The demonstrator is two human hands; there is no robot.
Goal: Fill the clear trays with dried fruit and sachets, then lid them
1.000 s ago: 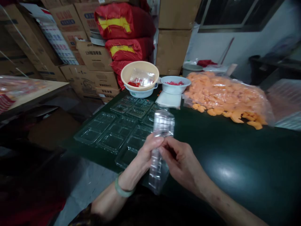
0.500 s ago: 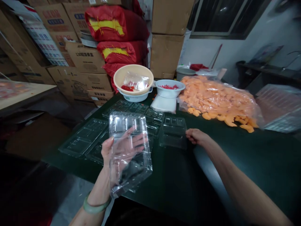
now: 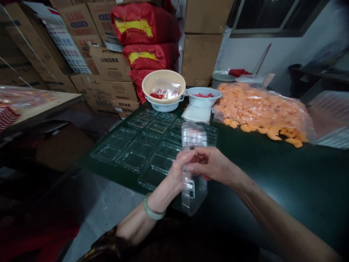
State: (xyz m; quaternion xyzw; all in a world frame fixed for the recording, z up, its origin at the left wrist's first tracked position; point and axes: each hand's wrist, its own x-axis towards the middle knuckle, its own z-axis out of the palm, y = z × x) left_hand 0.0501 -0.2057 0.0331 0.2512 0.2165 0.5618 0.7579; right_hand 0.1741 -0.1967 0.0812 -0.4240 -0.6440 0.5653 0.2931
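Head view: the left hand [image 3: 177, 169] and right hand [image 3: 211, 165] are meeting in front of the person's chest, both pinching the clear tray stack [image 3: 192, 198]. The stack is standing upright, edge-on to the camera, above the near edge of the green table [image 3: 272, 182]. Fingertips of both hands are touching at its middle. It looks like thumbs are working at the edge, but whether a tray is coming loose cannot be told. A green bangle [image 3: 152, 211] is sitting on the left wrist.

Just behind the hands, the laid-out trays [image 3: 131, 156] are lying flat in rows on the table, touching one another. All their compartments are showing empty. The row nearest the right hand looks shorter than the others, so the grid is probably not full.

Further back, a beige bowl [image 3: 163, 82] is holding red bits and a clear tray. Beside it a white bowl [image 3: 204, 97] is holding more red pieces. A white pad [image 3: 195, 114] is lying in front of the white bowl. To the right, a big bag of orange pieces [image 3: 259, 109] is lying open, with some pieces spilling onto the table. Nothing orange or red is sitting in any laid-out tray.
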